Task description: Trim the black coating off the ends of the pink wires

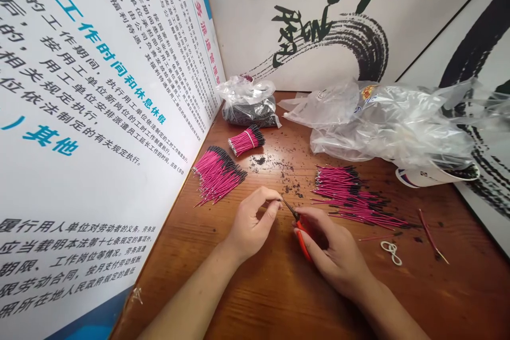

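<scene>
View: we look from a head-worn camera, forward and down.
Facing: our left hand (253, 226), our right hand (332, 252), and the wooden table's corner (279, 297).
Nearness: close above both hands.

Bright, even feed here, I had soft light across the scene, only a faint shadow under the right hand (334, 255). Glare flared off the plastic bag (382, 122) and varnished tabletop (458, 287), while the poster (91, 90) bowed at the wide-angle edge, all sharp.

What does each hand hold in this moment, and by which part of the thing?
The right hand holds red-handled snips by their handles. The left hand pinches what seems a thin wire between its fingertips; which part is too small to tell.
</scene>
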Demonstrator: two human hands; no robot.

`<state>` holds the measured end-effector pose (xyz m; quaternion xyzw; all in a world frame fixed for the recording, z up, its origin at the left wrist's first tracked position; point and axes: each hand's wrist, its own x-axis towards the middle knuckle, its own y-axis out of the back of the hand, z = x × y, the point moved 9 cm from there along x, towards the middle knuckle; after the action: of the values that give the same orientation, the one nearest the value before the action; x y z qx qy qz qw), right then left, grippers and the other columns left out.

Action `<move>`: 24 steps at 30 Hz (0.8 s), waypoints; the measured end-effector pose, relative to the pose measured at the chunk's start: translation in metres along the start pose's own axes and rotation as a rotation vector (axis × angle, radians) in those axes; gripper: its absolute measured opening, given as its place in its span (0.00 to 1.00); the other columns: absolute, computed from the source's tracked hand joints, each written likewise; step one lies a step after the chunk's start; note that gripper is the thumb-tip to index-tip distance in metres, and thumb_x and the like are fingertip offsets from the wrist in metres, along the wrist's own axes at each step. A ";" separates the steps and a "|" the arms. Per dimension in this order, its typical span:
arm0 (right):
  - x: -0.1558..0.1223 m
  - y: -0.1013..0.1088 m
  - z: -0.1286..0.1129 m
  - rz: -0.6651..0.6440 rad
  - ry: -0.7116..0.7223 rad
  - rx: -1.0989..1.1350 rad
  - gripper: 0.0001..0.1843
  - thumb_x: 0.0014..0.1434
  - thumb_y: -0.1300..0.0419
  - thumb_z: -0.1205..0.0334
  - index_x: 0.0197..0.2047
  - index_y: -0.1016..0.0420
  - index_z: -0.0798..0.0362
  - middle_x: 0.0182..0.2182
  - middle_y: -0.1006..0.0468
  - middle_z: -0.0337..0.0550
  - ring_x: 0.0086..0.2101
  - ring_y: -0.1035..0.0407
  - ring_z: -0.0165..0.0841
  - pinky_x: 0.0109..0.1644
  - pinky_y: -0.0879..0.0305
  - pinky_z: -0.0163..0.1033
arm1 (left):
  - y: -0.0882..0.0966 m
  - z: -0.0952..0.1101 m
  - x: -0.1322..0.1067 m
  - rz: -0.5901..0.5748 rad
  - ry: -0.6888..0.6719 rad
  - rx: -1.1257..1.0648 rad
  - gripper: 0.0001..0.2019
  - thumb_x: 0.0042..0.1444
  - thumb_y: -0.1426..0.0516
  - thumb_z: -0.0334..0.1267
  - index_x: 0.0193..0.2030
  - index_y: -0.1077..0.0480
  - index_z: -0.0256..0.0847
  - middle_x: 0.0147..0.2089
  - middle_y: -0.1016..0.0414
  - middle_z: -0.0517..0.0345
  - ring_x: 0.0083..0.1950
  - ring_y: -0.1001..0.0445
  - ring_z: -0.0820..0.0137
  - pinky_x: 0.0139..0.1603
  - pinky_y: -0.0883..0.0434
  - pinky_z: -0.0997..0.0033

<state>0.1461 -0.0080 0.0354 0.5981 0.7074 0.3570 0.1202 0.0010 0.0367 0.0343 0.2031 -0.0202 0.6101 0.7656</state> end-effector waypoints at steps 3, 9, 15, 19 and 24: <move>0.001 0.000 -0.001 -0.004 0.002 -0.001 0.12 0.66 0.47 0.63 0.53 0.32 0.50 0.37 0.18 0.42 0.33 0.23 0.32 0.37 0.27 0.33 | -0.001 0.000 0.000 -0.009 0.001 -0.002 0.06 0.66 0.48 0.34 0.40 0.30 0.40 0.37 0.26 0.57 0.39 0.27 0.72 0.42 0.30 0.73; 0.002 0.000 -0.001 -0.022 -0.014 0.000 0.12 0.66 0.48 0.63 0.52 0.31 0.50 0.39 0.17 0.43 0.34 0.21 0.34 0.38 0.26 0.34 | -0.001 0.000 0.001 -0.008 0.026 0.003 0.07 0.66 0.48 0.36 0.39 0.30 0.40 0.37 0.26 0.56 0.39 0.27 0.71 0.42 0.29 0.71; 0.001 0.002 -0.001 0.003 -0.006 -0.011 0.12 0.66 0.47 0.63 0.53 0.32 0.50 0.38 0.18 0.43 0.33 0.22 0.33 0.37 0.26 0.34 | -0.001 0.001 0.001 -0.003 0.000 -0.011 0.06 0.66 0.48 0.34 0.39 0.31 0.40 0.36 0.27 0.57 0.39 0.27 0.72 0.42 0.30 0.72; 0.000 0.001 -0.002 -0.001 0.004 0.001 0.12 0.66 0.47 0.63 0.53 0.32 0.49 0.39 0.18 0.41 0.34 0.23 0.32 0.39 0.27 0.33 | 0.000 0.002 0.001 0.001 -0.009 -0.005 0.06 0.65 0.48 0.33 0.40 0.30 0.40 0.37 0.27 0.57 0.39 0.28 0.72 0.42 0.30 0.73; 0.001 0.000 -0.002 -0.016 0.000 0.003 0.12 0.67 0.47 0.63 0.53 0.33 0.50 0.39 0.19 0.42 0.34 0.23 0.32 0.39 0.27 0.33 | 0.000 0.004 0.001 0.005 -0.019 0.008 0.05 0.65 0.48 0.32 0.40 0.30 0.40 0.37 0.27 0.58 0.39 0.28 0.73 0.41 0.31 0.74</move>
<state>0.1450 -0.0080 0.0370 0.5926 0.7127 0.3550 0.1221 0.0016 0.0363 0.0380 0.2122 -0.0256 0.6100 0.7631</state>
